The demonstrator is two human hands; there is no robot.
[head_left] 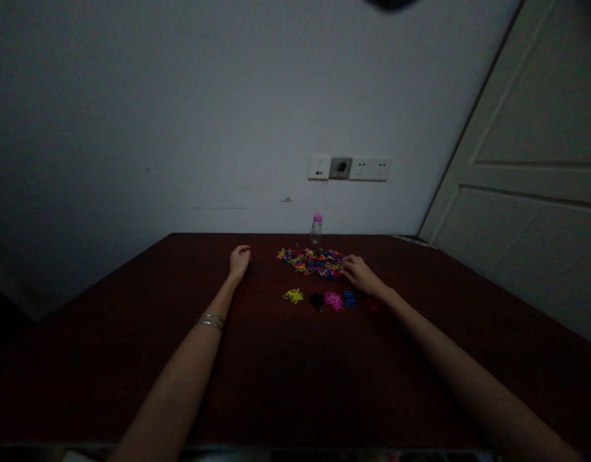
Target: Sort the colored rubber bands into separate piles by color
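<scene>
A mixed heap of multicoloured rubber bands (309, 260) lies toward the back of the dark red table. At its right edge is my right hand (360, 273), fingers bent together and touching the bands; what is between the fingertips is too small to make out. My left hand (240, 262) rests on the table left of the heap, its fingers curled in with nothing visible in them. Nearer to me are small sorted piles: yellow bands (294, 295), black bands (316, 300), pink bands (334, 300), blue bands (350, 298) and dim red bands (373, 304), partly under my right forearm.
A clear bottle with a pink top (316, 230) stands behind the heap, near the wall. Sockets and switches (350, 168) are set in the wall above. A pale panelled door (526, 173) is on the right. The dark table (285, 372) spreads between my forearms.
</scene>
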